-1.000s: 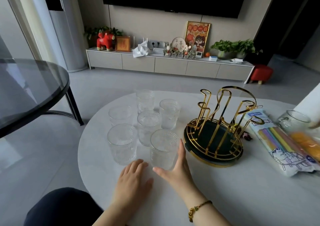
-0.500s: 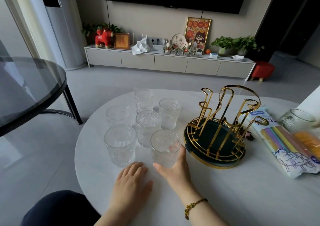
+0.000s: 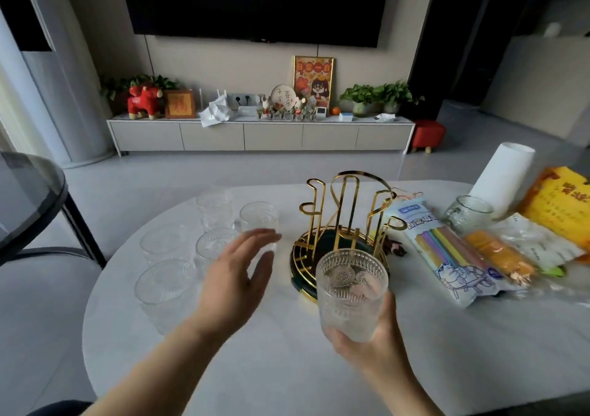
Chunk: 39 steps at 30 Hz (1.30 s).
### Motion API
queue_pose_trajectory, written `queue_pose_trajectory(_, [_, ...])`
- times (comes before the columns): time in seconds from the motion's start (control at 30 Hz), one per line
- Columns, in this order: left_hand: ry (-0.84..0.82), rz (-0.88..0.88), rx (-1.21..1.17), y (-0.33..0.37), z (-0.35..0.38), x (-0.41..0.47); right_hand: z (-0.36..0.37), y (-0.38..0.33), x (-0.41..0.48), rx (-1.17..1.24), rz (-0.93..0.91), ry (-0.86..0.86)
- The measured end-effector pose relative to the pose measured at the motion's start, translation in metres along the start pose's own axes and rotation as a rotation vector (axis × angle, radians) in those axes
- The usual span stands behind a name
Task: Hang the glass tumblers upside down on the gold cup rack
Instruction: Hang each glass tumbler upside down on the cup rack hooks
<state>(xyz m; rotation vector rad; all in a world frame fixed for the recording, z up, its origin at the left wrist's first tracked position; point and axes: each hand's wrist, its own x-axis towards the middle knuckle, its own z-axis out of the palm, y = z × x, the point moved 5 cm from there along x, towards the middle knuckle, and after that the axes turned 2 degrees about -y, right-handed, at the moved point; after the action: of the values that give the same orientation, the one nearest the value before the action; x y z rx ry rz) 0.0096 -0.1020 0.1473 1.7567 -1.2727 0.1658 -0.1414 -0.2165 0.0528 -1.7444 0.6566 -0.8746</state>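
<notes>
Moved: right hand (image 3: 367, 345) has lifted one glass tumbler (image 3: 351, 294) off the worktop (image 3: 287, 367); half a second ago it stood there with the others.
Right grip: clamped round the tumbler's base, mouth up, in front of the gold cup rack (image 3: 341, 233).
Left hand (image 3: 236, 278): raised now, fingers spread apart, holding nothing, blurred.
Hidden: raised tumbler covers the rack's near rim; left hand overlaps two of the five standing tumblers (image 3: 166, 291).
Rack: no glass hung.
</notes>
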Motion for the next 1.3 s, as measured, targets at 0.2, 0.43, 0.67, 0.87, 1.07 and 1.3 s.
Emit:
queue_pose_trajectory(0.2, [-0.163,0.051,0.077,0.039,0.042,0.110,-0.068,-0.008,0.002,-0.077,0.069,0.054])
queue_pose_trajectory(0.43, [-0.420,0.141,0.259,0.056,0.088,0.148,-0.139,-0.022,0.024,-0.370,0.168,0.059])
queue_pose_trajectory(0.67, [-0.354,0.168,0.330,0.051,0.089,0.159,-0.178,-0.047,0.074,-0.494,0.157,-0.006])
queue_pose_trajectory(0.87, [-0.349,0.195,0.286,0.047,0.092,0.161,-0.192,-0.085,0.136,-0.708,0.214,-0.030])
queue_pose_trajectory(1.07, [-0.316,0.189,0.204,0.041,0.093,0.160,-0.160,-0.107,0.188,-0.888,0.200,-0.226])
queue_pose_trajectory(1.3, [-0.267,0.214,0.136,0.038,0.093,0.161,-0.122,-0.097,0.216,-0.973,0.221,-0.331])
